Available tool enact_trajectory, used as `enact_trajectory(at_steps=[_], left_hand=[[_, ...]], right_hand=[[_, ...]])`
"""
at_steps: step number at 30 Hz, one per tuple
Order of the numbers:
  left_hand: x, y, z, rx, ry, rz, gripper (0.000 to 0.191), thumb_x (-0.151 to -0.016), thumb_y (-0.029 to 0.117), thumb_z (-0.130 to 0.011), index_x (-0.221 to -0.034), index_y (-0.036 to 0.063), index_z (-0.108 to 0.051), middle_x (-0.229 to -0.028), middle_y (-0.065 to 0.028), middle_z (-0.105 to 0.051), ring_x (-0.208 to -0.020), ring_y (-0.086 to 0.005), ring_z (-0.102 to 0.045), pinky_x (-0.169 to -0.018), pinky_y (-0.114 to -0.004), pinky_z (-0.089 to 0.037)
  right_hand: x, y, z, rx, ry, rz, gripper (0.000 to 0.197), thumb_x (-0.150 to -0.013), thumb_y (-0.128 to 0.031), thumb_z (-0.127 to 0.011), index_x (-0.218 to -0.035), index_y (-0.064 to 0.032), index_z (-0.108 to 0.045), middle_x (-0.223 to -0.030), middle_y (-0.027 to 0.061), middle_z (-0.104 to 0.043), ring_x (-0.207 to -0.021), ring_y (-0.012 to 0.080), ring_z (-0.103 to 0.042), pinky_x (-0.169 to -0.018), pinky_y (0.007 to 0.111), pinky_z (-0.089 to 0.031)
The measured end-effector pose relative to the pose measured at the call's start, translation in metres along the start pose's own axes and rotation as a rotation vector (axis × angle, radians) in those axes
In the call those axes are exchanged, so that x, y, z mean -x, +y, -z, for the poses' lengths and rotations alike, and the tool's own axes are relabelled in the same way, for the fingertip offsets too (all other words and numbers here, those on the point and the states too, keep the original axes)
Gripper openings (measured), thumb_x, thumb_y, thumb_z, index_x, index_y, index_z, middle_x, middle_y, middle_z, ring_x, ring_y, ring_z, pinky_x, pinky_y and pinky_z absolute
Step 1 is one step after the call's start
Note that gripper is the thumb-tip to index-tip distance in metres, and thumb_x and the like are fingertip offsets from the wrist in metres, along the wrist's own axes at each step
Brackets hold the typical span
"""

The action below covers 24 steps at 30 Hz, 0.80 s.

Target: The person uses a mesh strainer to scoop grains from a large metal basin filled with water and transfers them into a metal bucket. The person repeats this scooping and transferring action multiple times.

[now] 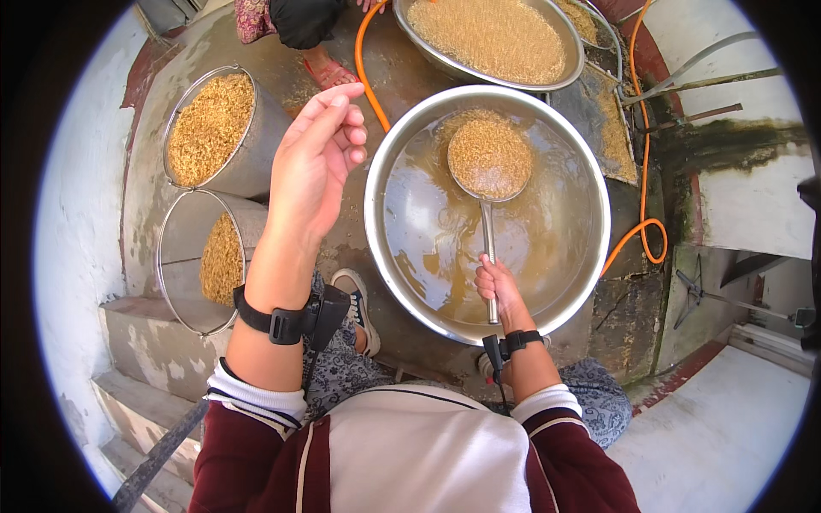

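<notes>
A wide stainless-steel basin [489, 335] of cloudy water lies before me. My right hand [497, 282] grips the metal handle [488, 231] of a round strainer ladle [451, 170], whose bowl is in the far half of the basin. Wet golden grain [490, 154], perhaps wheat, fills that bowl; whether the bowl's underside is in the water I cannot tell. To the left of the basin, my left hand [324, 141] is raised with nothing visible in it. Its index finger points forward, the thumb lies near it, and the other fingers curl loosely.
Two metal buckets with grain, one heaped [211, 128] and one partly filled [168, 256], stand at left. Beyond my basin is another basin of grain [417, 42]. An orange hose [644, 160] loops at right. Another person's sandalled foot [330, 72] is at the top. Concrete steps [154, 340] rise at lower left.
</notes>
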State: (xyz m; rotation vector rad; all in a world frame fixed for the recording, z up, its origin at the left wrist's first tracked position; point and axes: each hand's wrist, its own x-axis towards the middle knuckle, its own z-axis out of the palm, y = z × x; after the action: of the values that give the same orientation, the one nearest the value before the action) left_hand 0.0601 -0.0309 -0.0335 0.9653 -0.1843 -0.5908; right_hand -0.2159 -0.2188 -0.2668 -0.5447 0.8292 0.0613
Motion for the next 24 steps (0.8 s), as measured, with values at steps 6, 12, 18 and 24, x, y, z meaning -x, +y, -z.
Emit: enact_trajectory(at_steps=[6, 12, 18, 24], left_hand=[[0.008, 0.006, -0.003, 0.065, -0.003, -0.039, 0.021, -0.098, 0.023, -0.054, -0.103, 0.0041, -0.062, -0.081, 0.0029, -0.057, -0.071, -0.0053, -0.052, -0.064, -0.020, -0.042], [0.017, 0.011, -0.007, 0.067, 0.016, -0.068, 0.018, -0.094, 0.024, -0.061, -0.096, 0.0066, -0.064, -0.076, 0.0044, -0.057, -0.068, -0.0041, -0.051, -0.062, -0.019, -0.042], [0.023, 0.017, -0.003, 0.054, 0.008, -0.063, 0.019, -0.096, 0.022, -0.058, -0.103, 0.0049, -0.062, -0.080, 0.0054, -0.055, -0.072, -0.0031, -0.051, -0.064, -0.019, -0.043], [0.018, 0.012, 0.002, -0.129, 0.054, -0.160, 0.017, -0.091, 0.019, -0.064, -0.100, 0.0046, -0.064, -0.079, 0.0068, -0.056, -0.069, -0.0036, -0.052, -0.063, -0.019, -0.044]], right_hand=[[0.061, 0.010, -0.016, 0.039, -0.021, -0.016, 0.013, -0.098, -0.023, -0.054, -0.094, -0.0133, -0.047, -0.060, -0.0061, -0.034, -0.043, 0.0027, -0.029, -0.033, 0.018, -0.023], [0.107, 0.019, -0.032, 0.017, -0.064, -0.011, 0.009, -0.099, -0.020, -0.051, -0.104, -0.0125, -0.050, -0.060, -0.0059, -0.032, -0.042, 0.0030, -0.028, -0.033, 0.018, -0.022], [0.130, 0.017, -0.051, 0.075, -0.094, 0.014, 0.009, -0.099, -0.019, -0.050, -0.106, -0.0133, -0.049, -0.058, -0.0062, -0.030, -0.041, 0.0031, -0.027, -0.032, 0.019, -0.022], [0.142, 0.017, -0.070, 0.150, -0.108, 0.027, 0.010, -0.099, -0.020, -0.051, -0.107, -0.0137, -0.049, -0.058, -0.0061, -0.030, -0.042, 0.0035, -0.027, -0.032, 0.019, -0.022]])
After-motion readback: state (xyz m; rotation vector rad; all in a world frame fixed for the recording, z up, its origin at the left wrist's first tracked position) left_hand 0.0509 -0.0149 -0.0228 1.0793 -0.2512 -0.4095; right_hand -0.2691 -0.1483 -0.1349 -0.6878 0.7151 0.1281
